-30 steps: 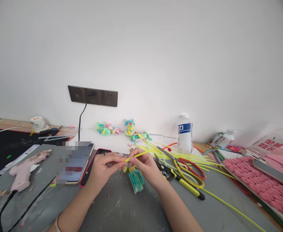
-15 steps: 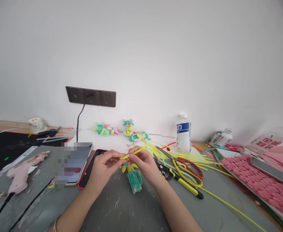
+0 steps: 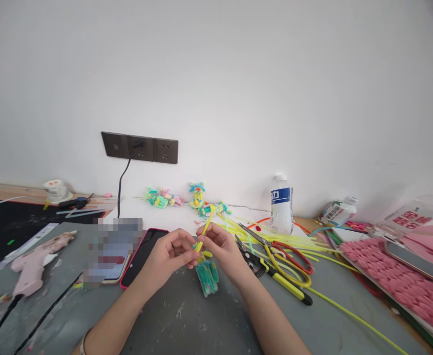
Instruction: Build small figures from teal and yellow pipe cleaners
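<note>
Three bottles and one cup stood or lay along the back edge of the tabletop (image 3: 353,305). The white bottle (image 3: 281,212) with a blue label was upright against the wall; its wrapping hid whatever it held. Toward the back right corner, a smaller bottle (image 3: 339,212) lay tilted, and a large clear bottle (image 3: 416,214) with red lettering was cut off by the picture's right side, its contents hard to make out. Near the back left corner sat the white cup (image 3: 56,193); small orange spots showed at its top, but its inside could not be seen.

Both hands were over the middle of the tabletop. The right hand (image 3: 218,245) pinched a yellow strip (image 3: 207,224) between thumb and fingers, its free end pointing up toward the back edge. The left hand (image 3: 174,251) had its fingers curled and tips together at the strip's lower end; whether they gripped it could not be told. Just below the fingertips was one teal fuzzy piece (image 3: 207,280), between the forearms, its upper part partly hidden by the hands; whether it rested on the surface was unclear.

Two cutting tools lay right of the hands: scissors (image 3: 288,259) with red and yellow handles, and pliers (image 3: 285,281), overlapping yellow strands (image 3: 318,241) too tangled to count. Left of the hands lay a pink-edged phone (image 3: 138,261), partly covered by the left hand, and a device (image 3: 113,256) with a blurred screen.
</note>
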### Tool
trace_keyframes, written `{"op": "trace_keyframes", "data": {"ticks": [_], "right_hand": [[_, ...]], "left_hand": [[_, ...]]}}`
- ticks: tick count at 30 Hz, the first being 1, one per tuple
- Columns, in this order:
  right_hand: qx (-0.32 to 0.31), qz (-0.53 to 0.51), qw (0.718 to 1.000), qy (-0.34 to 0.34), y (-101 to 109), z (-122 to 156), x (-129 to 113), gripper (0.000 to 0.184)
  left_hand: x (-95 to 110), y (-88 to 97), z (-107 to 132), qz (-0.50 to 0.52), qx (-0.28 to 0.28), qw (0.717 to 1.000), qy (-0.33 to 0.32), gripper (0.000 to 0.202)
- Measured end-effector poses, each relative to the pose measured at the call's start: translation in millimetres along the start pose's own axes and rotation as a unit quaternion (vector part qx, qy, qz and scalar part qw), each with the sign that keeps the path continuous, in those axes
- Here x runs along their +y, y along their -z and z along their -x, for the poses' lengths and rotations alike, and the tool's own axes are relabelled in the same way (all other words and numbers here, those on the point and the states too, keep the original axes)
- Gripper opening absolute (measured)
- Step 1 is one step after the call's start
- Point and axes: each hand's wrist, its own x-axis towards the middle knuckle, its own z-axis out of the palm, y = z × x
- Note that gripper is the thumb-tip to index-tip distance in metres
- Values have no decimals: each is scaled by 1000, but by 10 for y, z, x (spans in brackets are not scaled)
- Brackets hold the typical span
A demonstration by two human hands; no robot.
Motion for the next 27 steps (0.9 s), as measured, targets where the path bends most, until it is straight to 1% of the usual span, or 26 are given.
{"op": "trace_keyframes", "data": {"ticks": [6, 11, 13, 16, 18, 22, 27], "right_hand": [[22, 35, 999, 15, -11, -14, 19, 32], [40, 57, 997, 24, 10, -20, 37, 32], [50, 64, 996, 30, 24, -20, 40, 32], [58, 60, 995, 49, 22, -16, 36, 31], [53, 56, 995, 67, 5, -9, 33, 28], [45, 68, 992, 101, -20, 12, 40, 20], [14, 91, 989, 113, -9, 35, 46, 16]], "left_hand": [[51, -18, 21, -7, -27, 999, 20, 29], [60, -21, 24, -1, -25, 999, 35, 23], [59, -18, 20, 9, -8, 999, 38, 25], [49, -6, 5, 42, 41, 998, 38, 30], [38, 5, -4, 62, 63, 995, 36, 32], [12, 16, -16, 74, 77, 994, 36, 31], [-10, 32, -31, 68, 134, 988, 18, 32]]}}
